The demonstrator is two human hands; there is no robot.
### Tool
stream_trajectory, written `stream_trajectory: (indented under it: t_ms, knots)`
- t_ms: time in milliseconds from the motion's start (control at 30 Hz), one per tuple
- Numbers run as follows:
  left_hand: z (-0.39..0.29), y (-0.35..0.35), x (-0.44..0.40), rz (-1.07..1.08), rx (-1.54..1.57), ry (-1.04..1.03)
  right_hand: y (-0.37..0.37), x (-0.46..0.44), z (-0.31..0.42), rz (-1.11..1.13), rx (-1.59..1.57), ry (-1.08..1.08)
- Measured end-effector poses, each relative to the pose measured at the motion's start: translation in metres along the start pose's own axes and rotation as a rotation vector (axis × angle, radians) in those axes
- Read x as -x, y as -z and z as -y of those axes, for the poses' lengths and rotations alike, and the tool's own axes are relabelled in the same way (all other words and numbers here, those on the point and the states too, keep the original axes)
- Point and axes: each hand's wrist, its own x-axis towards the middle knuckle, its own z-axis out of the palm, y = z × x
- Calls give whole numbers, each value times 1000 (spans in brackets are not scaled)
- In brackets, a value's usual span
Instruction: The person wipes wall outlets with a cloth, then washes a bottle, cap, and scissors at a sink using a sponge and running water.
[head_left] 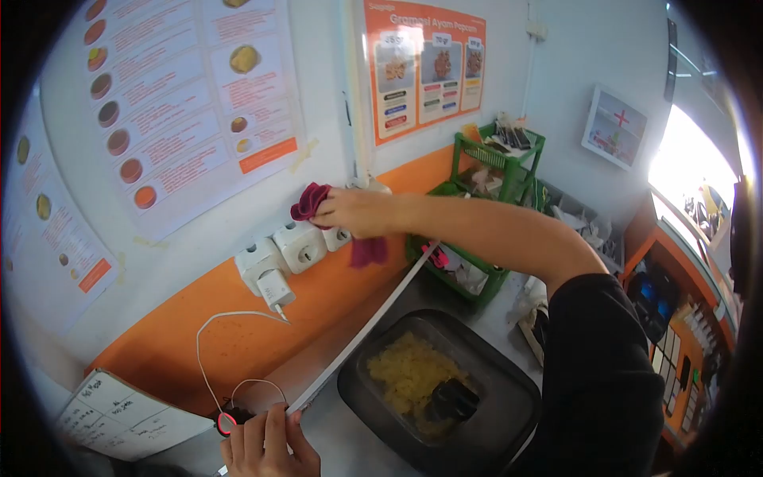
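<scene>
My right hand [359, 212] is closed on a maroon cloth [310, 202], held against the row of white wall sockets [300, 246]. Part of the cloth hangs below the hand, in front of the orange band of the wall. At the bottom, my left hand [270, 447] has its fingers wrapped over a long, thin white strip [358, 338], which slants up towards the green rack. A white plug adapter [275, 288] sits in the left socket, with a white cable running down from it. The strip's lower end is partly hidden by my left hand.
A dark tub [509, 389] with yellow food pieces and a black scoop stands below my right arm. Behind it is a green tiered rack [477, 274] with packets. A written whiteboard [119, 417] leans at lower left, near a red-lit round device [226, 423].
</scene>
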Motion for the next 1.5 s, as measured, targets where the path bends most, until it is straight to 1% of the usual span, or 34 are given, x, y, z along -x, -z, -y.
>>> stream_trajectory:
  t_ms: [100,133,200,300,400,500,567,633,733,833,867,967,1000,1100,1133,1233,1267,1367,1400,1500]
  knots:
    - [3,0,1,6,5,-11,22,35,-19,187,-33,-147]
    - [5,1,1,0,10,-10,33,49,-27,171,-83,-142]
    - [8,3,0,-14,26,-22,44,70,-34,169,-21,-208]
    - [10,5,1,-19,45,-24,61,73,-45,336,-125,-603]
    - [9,7,1,-16,51,-29,68,58,-35,46,-182,-563]
    - [9,8,-2,-13,50,-36,77,26,5,-24,-286,-441]
    - [8,8,-2,-7,57,-35,56,11,11,-63,-254,-139]
    - [6,7,-1,-2,67,-21,45,-9,27,23,-90,146]
    - [1,9,-1,18,47,4,21,-52,42,-103,59,330]
    - [0,8,0,13,51,7,5,-60,39,-170,21,300]
    - [1,8,0,7,64,-4,1,-54,36,-211,32,255]
    - [5,10,5,2,90,-6,14,-36,22,-27,39,276]
    - [6,10,5,1,92,-3,23,-38,20,82,12,182]
    - [8,7,4,-33,92,1,19,-65,27,-90,-85,128]
    - [7,5,5,-36,91,0,11,-72,34,-33,18,196]
    - [7,8,3,-15,62,-3,4,-49,14,-115,-3,192]
    - [8,9,3,-14,73,8,13,-45,10,-44,-53,156]
    - [9,11,3,-24,109,16,13,-58,16,69,-69,112]
    - [10,8,4,-38,109,18,9,-66,22,26,-61,145]
    - [10,3,2,-73,95,-1,9,-65,27,29,-48,151]
